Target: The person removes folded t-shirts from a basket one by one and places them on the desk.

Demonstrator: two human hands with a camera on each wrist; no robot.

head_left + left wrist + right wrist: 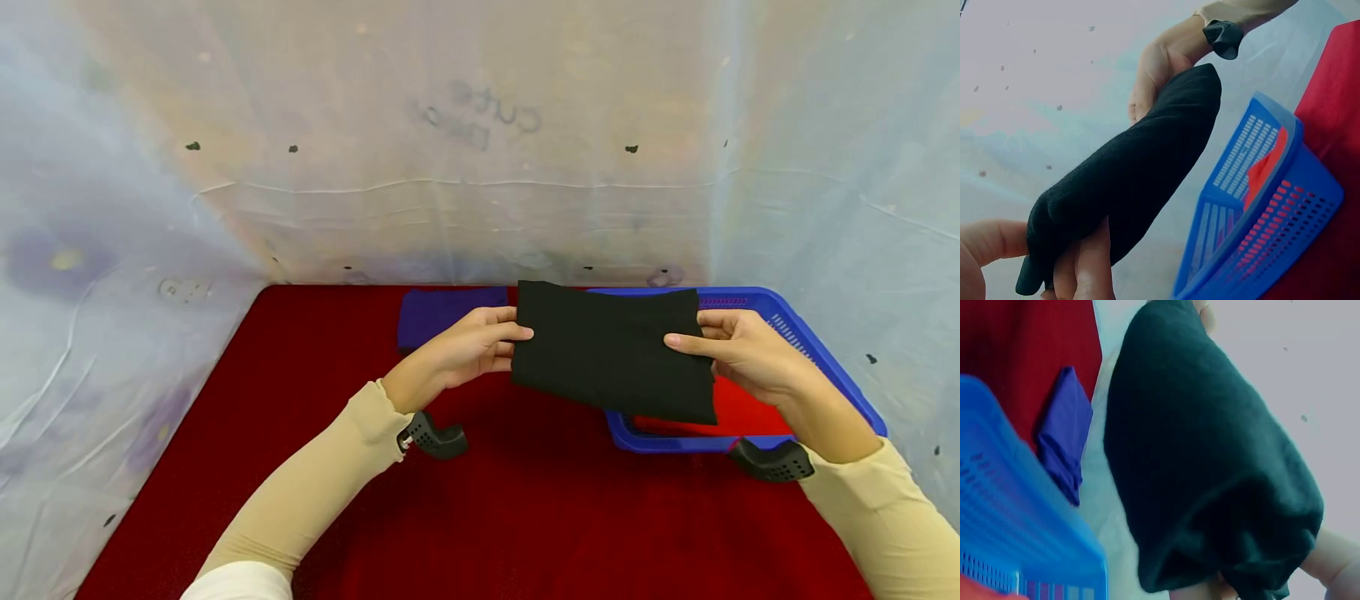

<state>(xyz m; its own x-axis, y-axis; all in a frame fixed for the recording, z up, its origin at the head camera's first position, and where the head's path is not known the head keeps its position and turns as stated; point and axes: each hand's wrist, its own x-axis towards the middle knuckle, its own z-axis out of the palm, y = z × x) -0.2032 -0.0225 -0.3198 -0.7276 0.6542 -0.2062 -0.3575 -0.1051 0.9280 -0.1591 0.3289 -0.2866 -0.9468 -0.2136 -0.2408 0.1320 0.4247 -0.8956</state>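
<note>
A folded black cloth [611, 350] is held up between both hands above the red table covering. My left hand [476, 346] pinches its left edge, thumb in front and fingers behind. At the opposite edge my right hand [750, 354] pinches it the same way. In the left wrist view the black cloth [1129, 169] looks like a thick folded bundle with the left fingers [1088, 265] under it. From the right wrist, the black cloth [1204, 425] shows loose folds at its near end. Part of a blue basket lies behind the cloth in the head view.
The blue plastic basket [813, 362] stands at the right with red cloth [742, 408] inside. A folded purple-blue cloth [442, 312] lies at the back of the red table covering [480, 517]. Pale sheeting [450, 225] hangs behind and along both sides.
</note>
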